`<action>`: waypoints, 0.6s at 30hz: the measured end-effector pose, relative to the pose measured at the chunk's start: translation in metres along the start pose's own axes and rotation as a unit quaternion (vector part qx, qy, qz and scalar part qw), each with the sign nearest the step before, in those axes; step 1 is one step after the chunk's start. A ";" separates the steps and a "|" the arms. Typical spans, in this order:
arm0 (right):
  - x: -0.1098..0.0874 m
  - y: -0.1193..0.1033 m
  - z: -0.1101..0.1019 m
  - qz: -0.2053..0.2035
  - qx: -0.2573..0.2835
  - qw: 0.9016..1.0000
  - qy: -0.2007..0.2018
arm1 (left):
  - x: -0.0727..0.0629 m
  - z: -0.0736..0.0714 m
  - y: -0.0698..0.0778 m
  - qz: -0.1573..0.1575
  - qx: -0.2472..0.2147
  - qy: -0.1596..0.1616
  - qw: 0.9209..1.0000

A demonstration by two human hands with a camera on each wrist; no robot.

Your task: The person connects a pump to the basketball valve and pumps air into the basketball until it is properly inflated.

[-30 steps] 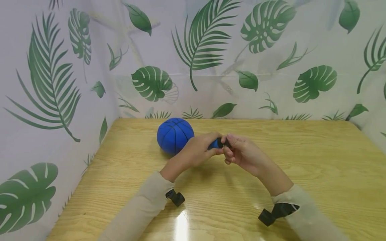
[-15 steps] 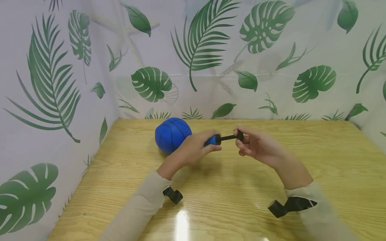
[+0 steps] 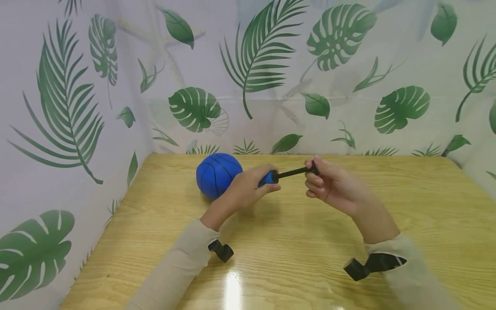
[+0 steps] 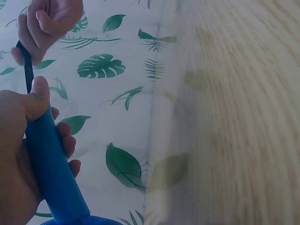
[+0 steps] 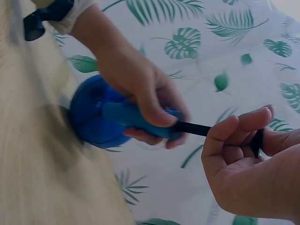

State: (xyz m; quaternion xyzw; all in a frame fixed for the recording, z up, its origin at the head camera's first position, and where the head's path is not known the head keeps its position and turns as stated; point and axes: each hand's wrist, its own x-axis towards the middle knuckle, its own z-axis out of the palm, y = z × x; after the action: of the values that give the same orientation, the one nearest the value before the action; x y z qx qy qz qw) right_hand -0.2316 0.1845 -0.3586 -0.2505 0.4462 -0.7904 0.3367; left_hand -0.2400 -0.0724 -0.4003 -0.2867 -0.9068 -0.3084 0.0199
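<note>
My left hand [image 3: 248, 185] grips the blue barrel of a small hand pump [image 4: 55, 168], fingers wrapped round it. From the barrel's end a thin black rod runs out to a black handle, which my right hand [image 3: 335, 185] pinches between thumb and fingers. The rod is drawn well out of the barrel. A blue ball with black lines [image 3: 218, 175] rests on the table just behind and left of my left hand. In the right wrist view the barrel's far end meets the ball [image 5: 93, 115]; the join itself is hidden in the head view by my left hand.
The wooden table [image 3: 155, 258] runs back to a white wall cloth [image 3: 348, 77] printed with green leaves, which also stands along the left side. Each sleeve carries a black wrist camera, the left camera [image 3: 221, 251] and the right camera [image 3: 372, 266].
My right hand has pulled the pump handle away to the right, and the black rod now shows between the hands. My left hand and the ball have shifted slightly left.
</note>
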 end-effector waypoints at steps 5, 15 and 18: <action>0.010 0.022 0.003 0.024 -0.032 0.999 0.033 | -0.001 0.006 0.004 0.014 0.005 -0.009 1.000; 0.017 0.043 0.006 0.056 -0.095 0.991 0.076 | -0.001 0.012 0.006 0.032 0.024 -0.025 0.999; 0.017 0.040 0.005 0.076 -0.097 0.988 0.088 | -0.001 0.012 0.006 0.030 0.021 -0.028 0.999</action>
State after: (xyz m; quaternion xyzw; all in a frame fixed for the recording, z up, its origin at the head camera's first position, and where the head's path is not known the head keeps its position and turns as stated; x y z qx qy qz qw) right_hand -0.2269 0.1543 -0.3897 -0.1767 0.5665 -0.7346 0.3289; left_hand -0.2345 -0.0625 -0.4068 -0.3220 -0.9042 -0.2805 0.0093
